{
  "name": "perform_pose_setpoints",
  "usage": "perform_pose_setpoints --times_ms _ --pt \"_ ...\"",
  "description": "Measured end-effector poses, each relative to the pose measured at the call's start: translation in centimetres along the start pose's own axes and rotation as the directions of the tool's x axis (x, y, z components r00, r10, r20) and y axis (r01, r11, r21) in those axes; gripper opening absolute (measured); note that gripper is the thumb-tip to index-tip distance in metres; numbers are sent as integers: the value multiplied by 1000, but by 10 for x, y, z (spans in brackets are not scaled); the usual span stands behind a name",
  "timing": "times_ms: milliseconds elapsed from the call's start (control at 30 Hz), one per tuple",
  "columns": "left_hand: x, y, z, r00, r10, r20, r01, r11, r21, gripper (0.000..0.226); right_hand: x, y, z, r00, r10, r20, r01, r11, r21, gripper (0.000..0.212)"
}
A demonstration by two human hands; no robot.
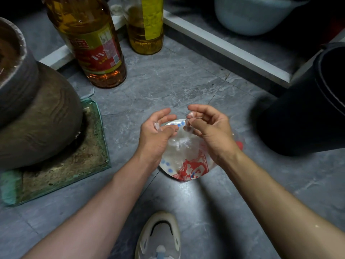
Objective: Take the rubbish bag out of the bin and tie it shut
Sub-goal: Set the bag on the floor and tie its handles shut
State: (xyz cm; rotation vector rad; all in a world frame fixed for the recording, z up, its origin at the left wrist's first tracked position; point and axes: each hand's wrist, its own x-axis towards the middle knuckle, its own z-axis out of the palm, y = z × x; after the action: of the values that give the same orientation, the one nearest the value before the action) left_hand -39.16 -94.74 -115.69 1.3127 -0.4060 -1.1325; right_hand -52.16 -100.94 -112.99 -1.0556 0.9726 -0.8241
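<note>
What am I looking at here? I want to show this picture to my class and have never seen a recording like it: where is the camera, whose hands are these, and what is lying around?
There is one picture, taken by a wide-angle camera worn on a person's head, looking down at the floor. No machine is involved. The left hand and right hand each pinch a gathered end of a clear rubbish bag printed in red, apparently tying it. The bag is already out of the black bin, which stands on the right. On the grey tiled floor also stand two oil bottles, a large brown jar on a glass slab, and the person's shoe.
</note>
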Motion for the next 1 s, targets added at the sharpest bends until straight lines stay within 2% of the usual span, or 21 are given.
perform_pose_setpoints --times_ms 100,200,333,433,533,633,767,867,1000 --pt "2 -8 10 999 22 -31 -20 997 70 37 0 0 1 999 -30 29 31 999 -41 32" --pt "6 -10 18 995 7 -96 -1 998 57 19 -1 3 2 997 -66 39 68 995 -75 31" --pt "18 -9 23 992 -31 -122 35 999 25 25 -6 5 5 993 -106 57 113 984 -137 27" --pt "22 -2 28 995 -56 -84 58 998 15 31 -6 10 8 991 -116 63 125 978 -169 25" --pt "30 5 27 998 -68 14 67 995 72 34 -5 13 10 996 -58 71 68 987 -145 30" --pt "34 14 24 985 -97 145 64 974 219 34 -4 16 11 993 16 115 -3 994 -113 34" --pt "38 33 21 925 -254 283 118 899 421 32 -3 13 10 980 80 181 -73 996 -45 28" --pt "42 43 19 884 -353 307 162 847 507 32 -2 11 9 965 93 244 -83 995 -50 28" --pt "44 46 21 862 -416 290 223 824 520 30 -1 12 12 953 105 285 -83 993 -86 25"
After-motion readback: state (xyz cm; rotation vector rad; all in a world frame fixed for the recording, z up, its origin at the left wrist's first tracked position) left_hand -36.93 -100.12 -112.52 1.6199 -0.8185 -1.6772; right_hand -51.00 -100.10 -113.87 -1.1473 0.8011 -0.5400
